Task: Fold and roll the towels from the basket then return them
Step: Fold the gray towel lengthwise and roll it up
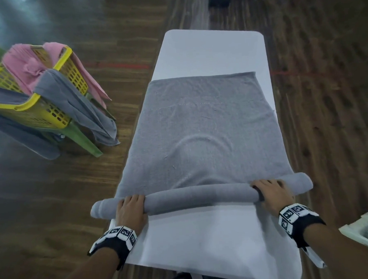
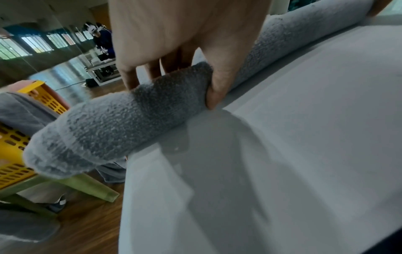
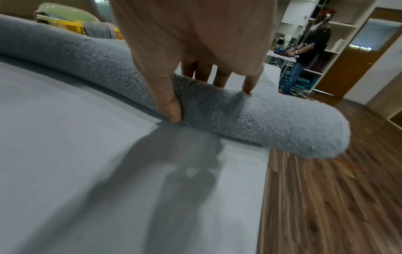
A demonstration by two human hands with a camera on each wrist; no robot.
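towel: grey towel [image 1: 208, 133] on the counter [image 1: 212, 50], rolled only at its near edge.
grip: my left hand [image 1: 131, 211] and right hand [image 1: 270, 194] wrap the roll.
left: most of it unrolled; basket [image 1: 34, 104] holds loose towels.

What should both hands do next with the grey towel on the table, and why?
Probably roll it one more turn away from the body. The left hand and right hand each grip the rolled part of the grey towel near its ends, and most of its length lies flat on the white table.
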